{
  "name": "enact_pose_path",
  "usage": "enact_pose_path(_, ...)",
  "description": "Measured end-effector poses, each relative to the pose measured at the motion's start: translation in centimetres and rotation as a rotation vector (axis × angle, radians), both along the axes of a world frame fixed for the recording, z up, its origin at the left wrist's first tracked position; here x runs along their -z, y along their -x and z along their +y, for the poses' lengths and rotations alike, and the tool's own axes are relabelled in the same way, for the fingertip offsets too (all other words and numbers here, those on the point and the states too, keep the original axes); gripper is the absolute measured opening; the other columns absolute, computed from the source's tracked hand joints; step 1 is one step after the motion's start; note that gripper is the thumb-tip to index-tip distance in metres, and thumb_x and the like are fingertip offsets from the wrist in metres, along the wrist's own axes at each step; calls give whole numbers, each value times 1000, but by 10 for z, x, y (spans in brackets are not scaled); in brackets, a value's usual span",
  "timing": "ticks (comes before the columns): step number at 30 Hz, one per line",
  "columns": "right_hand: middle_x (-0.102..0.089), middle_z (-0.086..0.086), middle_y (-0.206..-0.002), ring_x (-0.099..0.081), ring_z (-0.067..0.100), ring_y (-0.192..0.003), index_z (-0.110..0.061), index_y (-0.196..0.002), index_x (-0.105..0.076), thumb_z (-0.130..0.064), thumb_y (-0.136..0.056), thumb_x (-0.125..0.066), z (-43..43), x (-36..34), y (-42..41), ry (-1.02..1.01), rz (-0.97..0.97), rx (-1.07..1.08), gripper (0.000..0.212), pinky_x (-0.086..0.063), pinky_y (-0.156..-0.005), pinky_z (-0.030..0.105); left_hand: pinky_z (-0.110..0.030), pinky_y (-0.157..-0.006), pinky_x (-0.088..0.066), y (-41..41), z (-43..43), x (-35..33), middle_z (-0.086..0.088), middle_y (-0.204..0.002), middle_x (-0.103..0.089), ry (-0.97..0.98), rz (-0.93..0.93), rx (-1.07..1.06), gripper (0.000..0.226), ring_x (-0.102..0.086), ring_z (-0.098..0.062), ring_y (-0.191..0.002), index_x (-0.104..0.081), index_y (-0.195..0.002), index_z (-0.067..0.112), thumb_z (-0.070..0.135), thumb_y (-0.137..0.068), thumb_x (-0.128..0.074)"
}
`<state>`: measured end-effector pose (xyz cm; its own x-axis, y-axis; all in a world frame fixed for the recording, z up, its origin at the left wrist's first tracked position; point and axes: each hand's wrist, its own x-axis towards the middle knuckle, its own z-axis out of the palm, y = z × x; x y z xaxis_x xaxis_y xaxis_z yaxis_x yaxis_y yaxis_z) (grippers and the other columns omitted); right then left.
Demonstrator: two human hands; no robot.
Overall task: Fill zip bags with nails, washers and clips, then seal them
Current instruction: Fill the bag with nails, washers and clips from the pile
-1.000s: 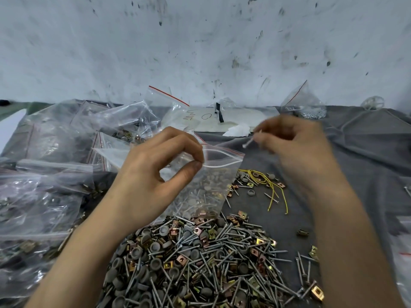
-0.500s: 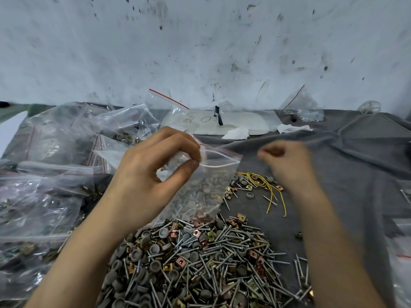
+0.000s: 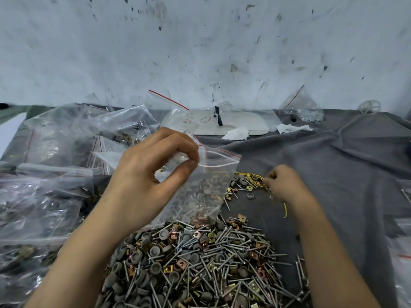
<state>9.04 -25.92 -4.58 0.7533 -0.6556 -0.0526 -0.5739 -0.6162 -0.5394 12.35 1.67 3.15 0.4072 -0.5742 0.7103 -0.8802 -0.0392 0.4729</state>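
Scuffed white wall runs behind a table draped in a creased grey cloth point(image 3: 333, 163). From the head view, a heap of filled clear bags point(image 3: 44, 196) crowds the left side. At the back lie a white pad point(image 3: 233, 125) with red scrawl and a crumpled tissue point(image 3: 236, 133). A propped bag of small silver pieces point(image 3: 304, 107) stands well off to the right.

Nearest me is a loose pile of nails, washers and clips point(image 3: 195, 263). Just above its far edge hangs the zip bag point(image 3: 206, 185), its red-lined mouth open. The left hand point(image 3: 151, 174) pinches its rim between thumb and forefinger. Nails, grey washers and a copper clip show low in the bag.

The right hand point(image 3: 284, 183) is down on the cloth, fingers curled at a small scatter beside a yellow wire point(image 3: 251, 176). It is blurred, so I cannot tell whether it holds anything.
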Motion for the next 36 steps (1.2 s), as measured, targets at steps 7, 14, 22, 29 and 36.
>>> enact_pose_path(7, -62, -11, -61, -55, 5, -55, -25, -76, -52, -5, -80, -67, 65, -89, 34, -428, -1013, -323, 25, -44, -52, 19, -48, -81, -51, 2, -2, 3, 6, -102, -62, -27, 21, 22, 8, -62, -21, -103, -63, -88, 19, 23, -89, -57)
enact_pose_path(14, -66, -1, -79, -62, 13, -73, -24, -74, -51, -10, -81, -72, 108, -100, 42, -274, -952, -466, 26, -53, -68, 35, -54, -74, -50, 3, -2, 2, 5, -102, -63, 7, 23, 43, 8, -62, -25, -100, -63, -89, 19, 24, -89, -57)
enact_pose_path(22, -64, -2, -70, -57, 13, -62, -23, -73, -57, -12, -83, -68, 69, -64, 13, -256, -824, -257, 19, -44, -61, 23, -59, -73, -48, -4, 2, 1, 7, -99, -62, 66, 33, -8, 5, -60, -34, -93, -60, -90, 26, 26, -88, -55)
enact_pose_path(29, -64, 7, -102, -59, 23, -96, -21, -69, -52, -13, -80, -73, 68, 16, -18, 1, 102, -303, 24, -43, -73, 24, -60, -73, -47, -6, 2, 2, 5, -99, -62, 68, 36, -10, 5, -60, -33, -95, -60, -90, 26, 26, -88, -55)
enact_pose_path(36, -64, 8, -100, -58, 21, -91, -18, -82, -57, -13, -81, -68, 67, 8, -16, 17, 34, -329, 12, -41, -70, 24, -59, -74, -48, -5, 2, 2, 4, -99, -62, 55, 41, 0, 5, -60, -34, -94, -60, -90, 24, 25, -88, -55)
